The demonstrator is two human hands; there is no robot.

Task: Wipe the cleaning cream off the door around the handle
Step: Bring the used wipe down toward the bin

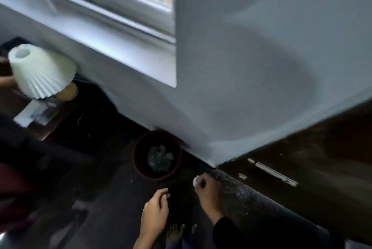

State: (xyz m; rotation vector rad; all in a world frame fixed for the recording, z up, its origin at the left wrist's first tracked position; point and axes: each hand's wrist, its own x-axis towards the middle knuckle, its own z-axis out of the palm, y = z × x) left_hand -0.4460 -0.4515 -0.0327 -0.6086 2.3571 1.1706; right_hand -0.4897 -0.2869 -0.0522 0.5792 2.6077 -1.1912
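Head cam, motion blur throughout. 2 hands in view, both low in frame, reaching fwd/down over the dark floor [104, 198].

Right hand [207, 190] — black sleeve [231, 232] on forearm, arm angled up-left, fingers curled round a small white wad, cloth or tissue [195, 182]; can't tell which material. Wad pokes out at the fingertip end. The hand sits just beside the dark speckled door edge [247, 194].

Left hand [156, 208] — bare forearm, fingers loosely curled, holding nothing, relaxed. Near the right hand, not touching.

Task item: dark brown door [322, 148] fills lower right, running from the white wall corner [231, 87] toward the camera. 1 pale metal strip [273, 172] on its face, plus a small pale mark just left of it; too blurred to say handle or latch plate. Can't make out any cream on it.

Rest:
- 1 round dark red bin [138, 164] on floor at wall base, 1 crumpled grey-white wad [160, 158] inside.
- 1 white pleated lampshade [40, 71] on tan base, far left, tilted in view.
- 1 white flat item [30, 115] under the lamp, unclear.
- Window frame w/ white sill [120, 33] up top.
- Bare toes [177, 230] at bottom between the arms.
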